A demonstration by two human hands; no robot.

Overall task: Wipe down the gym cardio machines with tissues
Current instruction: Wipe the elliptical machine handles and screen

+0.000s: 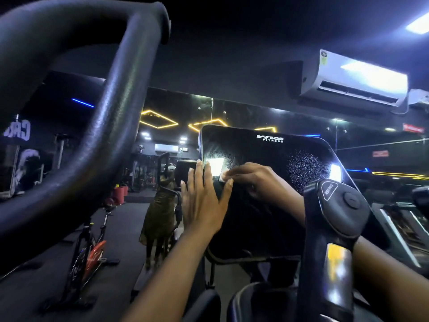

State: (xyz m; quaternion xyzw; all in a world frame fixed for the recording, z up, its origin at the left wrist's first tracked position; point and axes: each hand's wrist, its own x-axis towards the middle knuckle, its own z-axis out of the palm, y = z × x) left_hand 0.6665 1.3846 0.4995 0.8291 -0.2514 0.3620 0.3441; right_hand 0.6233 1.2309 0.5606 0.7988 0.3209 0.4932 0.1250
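Since the tissue [222,177] is thin, soft and near weightless, it has no stiffness of its own, so the hand has to act as the backing pad.

Grip state:
- Right hand [254,180]: fingers curled over the bunched tissue, pressing it onto the left part of the screen [267,154]. Only a small white corner shows past the fingertips.
- Left hand [200,203]: flat, fingers straight up along the screen's left edge, thumb lying across the front. It braces the panel and holds nothing.

Handling, my read:
- Tissue will likely tear or pill once damp. Keep it folded thick, pinch at the fold, and push with the finger pads, not the nails.
- Screen is a hard glossy panel, slick where wet, and probably has some give on its mount. Use light pressure and counter-hold at the edge, since bare fingers on the face leave prints.
- Droplets [304,167] sit speckled on the right side, unwiped. Streaks [228,148] on the left suggest that part is done.

Access: the post [325,240] with the knob [351,201] stands in front of the right forearm. Reaching the droplet patch looks tight, so watch for the tissue snagging there.
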